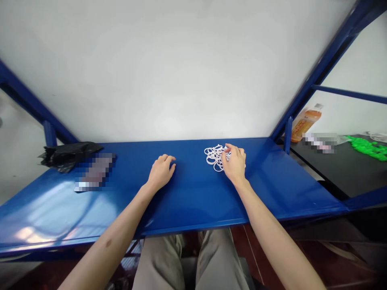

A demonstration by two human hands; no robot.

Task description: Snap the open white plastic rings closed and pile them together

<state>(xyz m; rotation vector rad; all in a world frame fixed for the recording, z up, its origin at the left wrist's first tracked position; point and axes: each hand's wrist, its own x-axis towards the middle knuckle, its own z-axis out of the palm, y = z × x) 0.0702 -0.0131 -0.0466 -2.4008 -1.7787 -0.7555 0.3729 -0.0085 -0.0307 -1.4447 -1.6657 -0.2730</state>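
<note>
A loose pile of several white rings, thin loops like hair ties or plastic hoops, lies on the blue tabletop. My right hand is over the right side of this pile, hiding part of it. Its thumb and index finger are apart at the rings, and I cannot see a ring lifted. To the left, my left hand rests low over the bare blue surface, its fingers loosely bent and thumb apart, with nothing in it.
A crumpled black plastic bag and a blurred-out flat item lie at the left. Blue metal posts flank the table. On a dark table at right stand an orange drink bottle and a bright green heap.
</note>
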